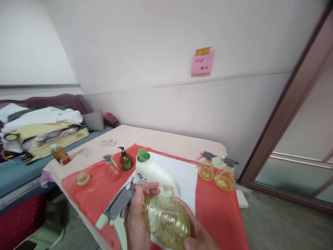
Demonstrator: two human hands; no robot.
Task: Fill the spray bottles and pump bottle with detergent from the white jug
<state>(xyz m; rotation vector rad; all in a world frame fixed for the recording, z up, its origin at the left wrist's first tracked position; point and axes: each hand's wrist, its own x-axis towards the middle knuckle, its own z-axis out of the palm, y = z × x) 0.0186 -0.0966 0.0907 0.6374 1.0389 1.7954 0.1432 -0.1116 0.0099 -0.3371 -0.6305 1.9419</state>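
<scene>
A transparent spray bottle [170, 220] with yellowish liquid lies tilted on its side between my hands. Its grey and pale green trigger head [119, 203] points to the left. My left hand [137, 213] is closed round the neck, just behind the trigger head. Cupped against the rounded base, my right hand [196, 229] has its fingers wrapped on the far side. Just behind stands a large white jug [156, 170] with a green spout [143, 155], partly hidden by my left fingers and the bottle.
Two yellow-filled spray bottles, one peach-handled [206, 169] and one green-handled [225, 177], stand right. At left are a clear pinkish spray bottle [113, 170], a dark pump bottle [126, 160] and a beige cap [83, 178] on red cloth [215, 215]. An amber bottle [60, 154] lies tilted farther left.
</scene>
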